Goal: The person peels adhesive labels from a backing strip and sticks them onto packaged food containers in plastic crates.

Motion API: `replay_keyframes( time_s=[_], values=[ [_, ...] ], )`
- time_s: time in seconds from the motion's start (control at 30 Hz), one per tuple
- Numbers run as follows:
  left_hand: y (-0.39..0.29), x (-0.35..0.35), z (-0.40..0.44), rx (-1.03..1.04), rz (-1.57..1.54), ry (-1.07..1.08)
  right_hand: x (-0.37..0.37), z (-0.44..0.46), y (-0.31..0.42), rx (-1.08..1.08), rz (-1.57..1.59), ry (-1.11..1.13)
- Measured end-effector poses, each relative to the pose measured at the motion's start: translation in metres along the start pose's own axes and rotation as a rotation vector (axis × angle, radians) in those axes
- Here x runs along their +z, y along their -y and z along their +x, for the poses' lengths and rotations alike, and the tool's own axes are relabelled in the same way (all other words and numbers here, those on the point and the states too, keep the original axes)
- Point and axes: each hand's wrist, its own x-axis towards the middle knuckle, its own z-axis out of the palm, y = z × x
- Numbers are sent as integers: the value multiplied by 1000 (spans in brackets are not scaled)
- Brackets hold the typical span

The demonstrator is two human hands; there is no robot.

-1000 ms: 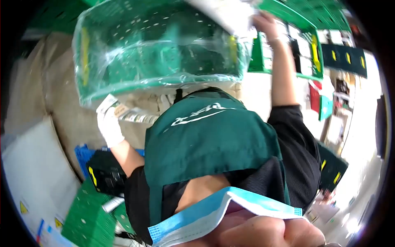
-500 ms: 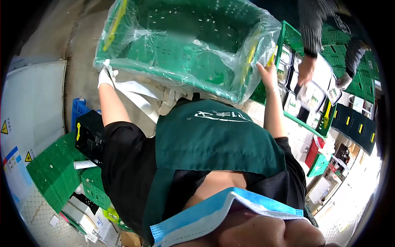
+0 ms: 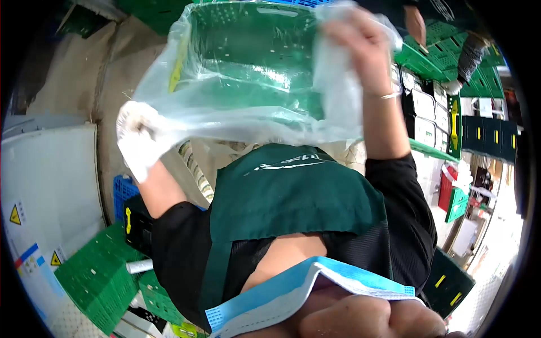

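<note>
A clear plastic liner bag (image 3: 225, 121) lies in and over a green crate (image 3: 253, 45) in front of me. My left hand (image 3: 141, 132), in a white glove, grips the bag's near left corner, pulled out past the crate. My right hand (image 3: 363, 45), bare and a little blurred, has its fingers curled round the bag's bunched right edge above the crate's right side. A strip of printed labels (image 3: 197, 172) hangs between my left arm and the green apron (image 3: 298, 191).
A crate of packed trays (image 3: 428, 115) stands at the right, with a co-worker's gloved hand (image 3: 452, 87) and bare hand (image 3: 415, 25) beyond it. Stacked green crates (image 3: 98, 276) and a black crate (image 3: 138, 225) are at lower left, beside a white cabinet (image 3: 53, 180).
My left hand has left the crate's corner and pulled the bag outward. My right hand has risen with the bag's right edge. The co-worker's hands have moved back from the packed trays.
</note>
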Motion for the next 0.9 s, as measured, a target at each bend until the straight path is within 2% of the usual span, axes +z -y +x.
replay_keyframes(
  time_s=[0.1,0.13,0.2,0.27,0.33,0.4,0.43,0.47,0.5,0.53,0.57,0.63,0.73,0.8,0.9],
  values=[
    [1,51,-16,-144,59,-54,140,-31,18,-736,198,511],
    [10,54,-20,-189,115,-23,169,-44,20,-755,331,794],
    [26,57,-25,-222,207,51,201,-59,-1,-615,340,1064],
    [38,58,-29,-225,281,98,202,-51,-22,-454,291,1036],
    [46,57,-34,-209,317,92,197,-53,-22,-239,191,1192],
    [49,53,-41,-192,322,44,194,-60,-20,-147,180,1153],
    [47,51,-44,-179,318,10,185,-61,-20,-157,144,1094],
    [42,47,-46,-156,315,-39,173,-58,-21,-272,112,951],
    [35,42,-49,-125,306,-98,158,-56,-23,-319,-15,780],
    [26,36,-51,-83,294,-169,141,-47,-19,-496,-296,563],
    [10,27,-54,-23,273,-250,128,-41,-23,-520,-495,453],
    [-17,16,-63,99,243,-362,118,-35,-50,-384,-741,350],
    [-47,22,-84,178,273,-418,135,-13,-89,-344,-835,300],
    [-48,38,-108,102,367,-386,163,7,-111,-411,-893,315],
    [-32,64,-147,-217,489,-206,212,23,-127,-550,-1029,340]
  ],
)
